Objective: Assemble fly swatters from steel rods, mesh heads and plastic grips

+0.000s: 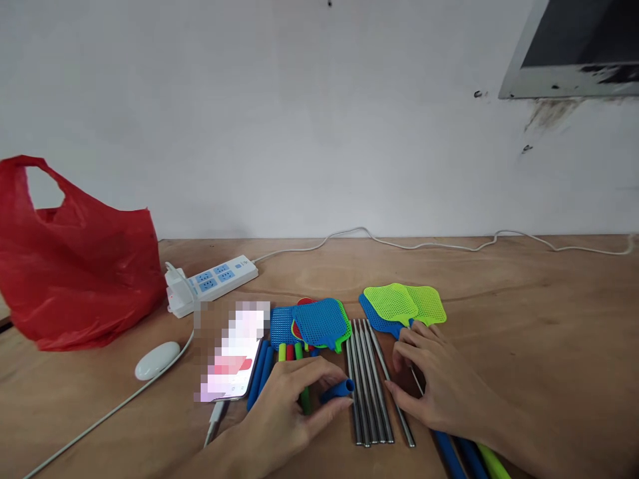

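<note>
My left hand (pixel 287 406) is closed around a short blue tube (pixel 341 390), its hollow end facing right. My right hand (pixel 434 379) has thumb and fingers apart, just right of a row of metal rods (pixel 367 386); its thumb tip is by the rightmost rod, and I cannot tell whether they touch. Beyond the right fingers lie yellow-green fly swatter heads (pixel 399 303) over a blue head (pixel 375 319). Left of them, another blue fly swatter head (pixel 324 319) overlaps green and red ones. Blue tubes (pixel 260 369) and other coloured tubes lie partly behind my left hand.
A lit phone (pixel 237 359), partly blurred, lies left of the tubes. Farther left are a white mouse-shaped object (pixel 157 360), a power strip (pixel 214 283) and a red plastic bag (pixel 84 266). Blue and yellow-green handles (pixel 452 456) lie under my right forearm. A white cable (pixel 424 246) runs along the wall.
</note>
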